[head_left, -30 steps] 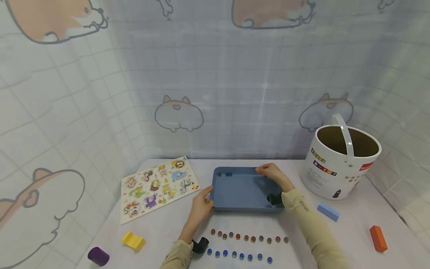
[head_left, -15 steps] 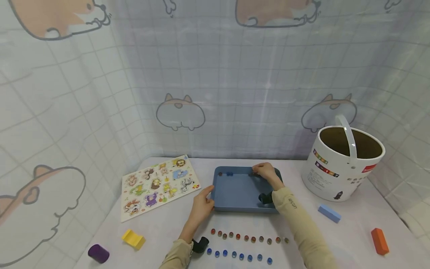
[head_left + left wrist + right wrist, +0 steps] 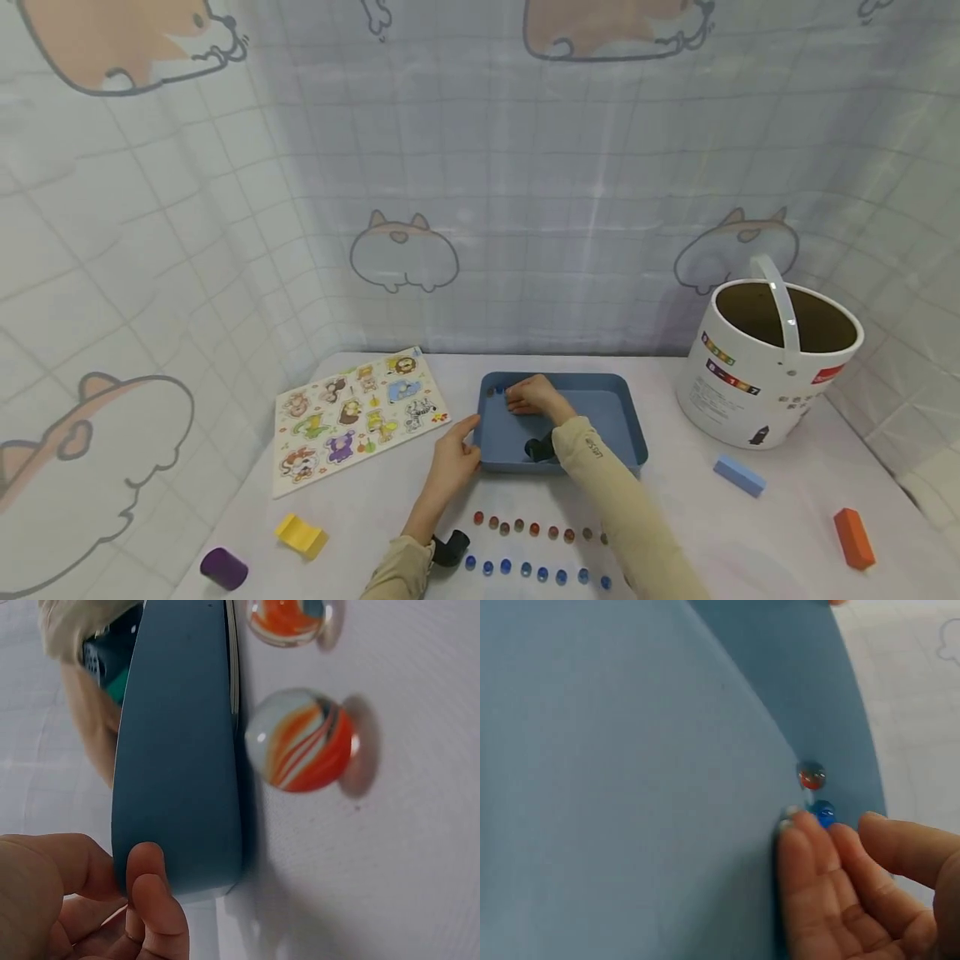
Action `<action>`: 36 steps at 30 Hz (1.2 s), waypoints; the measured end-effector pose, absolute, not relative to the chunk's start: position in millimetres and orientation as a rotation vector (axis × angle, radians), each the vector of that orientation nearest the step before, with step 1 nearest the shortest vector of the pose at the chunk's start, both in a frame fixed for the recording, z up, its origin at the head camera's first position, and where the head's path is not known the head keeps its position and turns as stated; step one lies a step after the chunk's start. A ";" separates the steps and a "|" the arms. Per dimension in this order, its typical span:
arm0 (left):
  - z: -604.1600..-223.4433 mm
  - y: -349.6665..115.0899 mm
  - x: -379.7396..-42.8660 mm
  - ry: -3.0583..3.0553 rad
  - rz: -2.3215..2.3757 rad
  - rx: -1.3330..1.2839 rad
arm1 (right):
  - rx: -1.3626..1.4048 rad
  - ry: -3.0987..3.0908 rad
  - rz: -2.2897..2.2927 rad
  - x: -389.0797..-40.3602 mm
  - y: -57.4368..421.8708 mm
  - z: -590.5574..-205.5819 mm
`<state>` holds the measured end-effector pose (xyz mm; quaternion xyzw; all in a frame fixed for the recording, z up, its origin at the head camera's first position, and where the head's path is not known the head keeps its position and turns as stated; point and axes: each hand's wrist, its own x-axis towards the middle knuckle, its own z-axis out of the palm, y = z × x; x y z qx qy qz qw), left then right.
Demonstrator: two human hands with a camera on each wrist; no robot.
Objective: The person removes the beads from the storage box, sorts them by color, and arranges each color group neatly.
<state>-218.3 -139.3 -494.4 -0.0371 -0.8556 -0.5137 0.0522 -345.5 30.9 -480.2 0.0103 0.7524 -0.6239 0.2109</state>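
Observation:
A blue-grey tray (image 3: 603, 408) lies on the table. My left hand (image 3: 452, 457) holds its left wall; in the left wrist view, thumb and fingers pinch the tray's edge. Inside the tray is my right hand (image 3: 536, 397), near the far-left corner. There lie an orange-and-clear marble (image 3: 811, 775) and a blue marble (image 3: 825, 813). The right fingertips are beside the blue marble, fingers fairly straight and thumb apart; whatever lies behind them is hidden. Before the tray runs a row of orange-brown marbles (image 3: 534, 528), partly covered by my right sleeve, and a row of blue marbles (image 3: 526, 569).
An animal puzzle board (image 3: 352, 417) lies left of the tray. A white bucket (image 3: 738, 375) with a raised handle stands at the right. Around lie a light-blue block (image 3: 739, 476), an orange block (image 3: 854, 539), a yellow block (image 3: 302, 536) and a purple cylinder (image 3: 224, 568).
My right hand has moved left along the tray's far side, from near the far-right corner to the marbles at the far left. The left hand stays at the tray's wall.

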 end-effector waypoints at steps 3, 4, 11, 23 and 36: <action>-493.6 -138.7 -217.4 -2.602 -1.565 -0.115 | 0.054 2.102 -1.774 -345.0 17.9 -482.5; -493.3 -138.8 -217.1 -2.601 -1.568 -0.119 | 0.063 2.110 -1.772 -344.8 14.3 -482.7; -490.5 -139.0 -216.6 -2.606 -1.582 -0.147 | 0.066 2.217 -1.685 -340.5 -2.3 -480.4; -492.1 -138.6 -214.9 -2.605 -1.559 -0.164 | -0.104 2.415 -1.358 -339.8 -7.3 -479.4; -491.7 -139.4 -215.7 -2.624 -1.533 -0.128 | -0.398 2.307 -1.398 -339.9 42.0 -455.6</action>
